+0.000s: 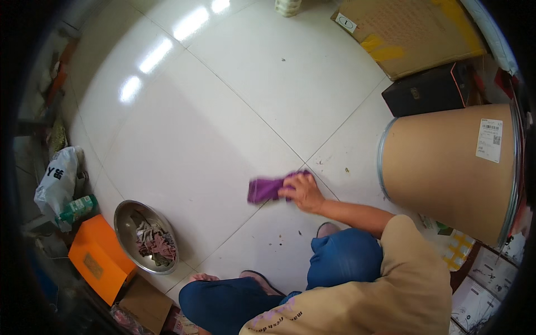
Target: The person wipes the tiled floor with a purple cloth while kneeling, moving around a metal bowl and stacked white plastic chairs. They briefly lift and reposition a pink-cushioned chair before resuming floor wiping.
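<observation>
My right hand (305, 192) presses a purple cloth (264, 190) against the pale tiled floor (234, 138), its fingers bent over the bunched right part. The cloth's left end lies spread beyond my fingers, slightly blurred. Only a bit of my left hand (204, 277) shows past my left knee; the knee hides the rest, so its grip is unclear. To the left of that knee stands an oval metal basin (124, 224) with crumpled rags (155, 245) inside. Small dark crumbs (280, 243) dot the tiles between my feet and the cloth, and more specks (346, 170) lie right of it.
A brown fibre drum (439, 155) with a metal rim stands at right. Behind it are a black box (425, 93) and a taped cardboard carton (414, 33). An orange box (98, 255), a green container (77, 208) and a white plastic bag (60, 178) line the left.
</observation>
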Demonstrator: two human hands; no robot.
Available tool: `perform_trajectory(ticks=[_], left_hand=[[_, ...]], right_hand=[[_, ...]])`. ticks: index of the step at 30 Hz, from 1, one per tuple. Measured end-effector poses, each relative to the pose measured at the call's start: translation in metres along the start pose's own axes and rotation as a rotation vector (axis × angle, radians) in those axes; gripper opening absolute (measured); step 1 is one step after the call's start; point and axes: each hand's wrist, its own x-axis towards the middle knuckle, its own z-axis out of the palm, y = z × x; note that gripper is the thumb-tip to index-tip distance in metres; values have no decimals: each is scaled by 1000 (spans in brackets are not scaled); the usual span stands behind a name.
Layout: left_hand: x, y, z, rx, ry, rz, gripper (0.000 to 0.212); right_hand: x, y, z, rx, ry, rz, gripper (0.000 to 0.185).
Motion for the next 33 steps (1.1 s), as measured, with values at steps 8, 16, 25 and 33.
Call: perform_trajectory(ticks=[8, 16, 25, 33], left_hand=[[-53, 73, 11, 374, 245, 37, 31], [-7, 156, 33, 312, -431, 75, 37], [170, 97, 277, 876, -524, 25, 37], [248, -78, 310, 1580, 260, 961, 11]], right_hand=[[60, 83, -119, 1646, -234, 688, 57], [79, 179, -208, 2101, 268, 158, 41], [51, 372, -174, 244, 946, 716, 37], [175, 353, -147, -402, 505, 409, 58]])
